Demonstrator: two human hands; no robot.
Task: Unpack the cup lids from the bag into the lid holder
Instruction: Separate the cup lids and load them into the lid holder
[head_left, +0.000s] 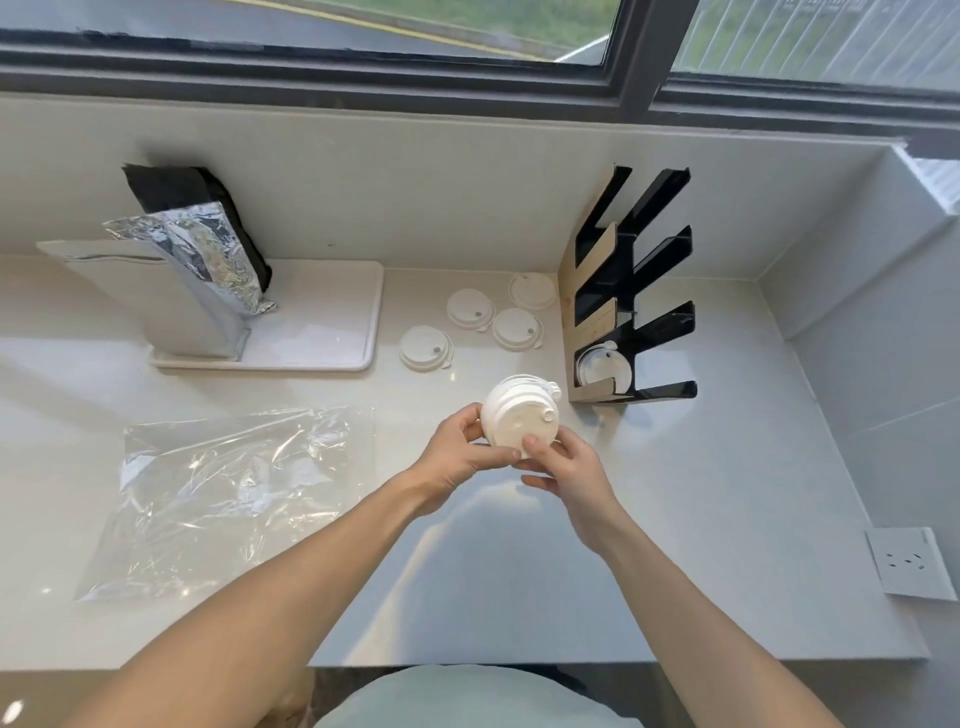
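Note:
I hold a short stack of white cup lids (519, 413) above the counter with both hands. My left hand (462, 449) grips its left side and my right hand (563, 467) grips its lower right edge. The black and wood lid holder (631, 291) stands to the right against the wall, with white lids (602, 366) in its lowest slot. Several loose white lids (470, 307) lie flat on the counter left of the holder. The clear plastic bag (223, 493) lies flat and crumpled at the left, with nothing visible inside.
A white tray (332, 332) at the back left carries a grey pouch (156, 301), a foil bag (208, 254) and a black bag (182, 189). A wall socket (909, 569) sits at the right. A window runs along the back.

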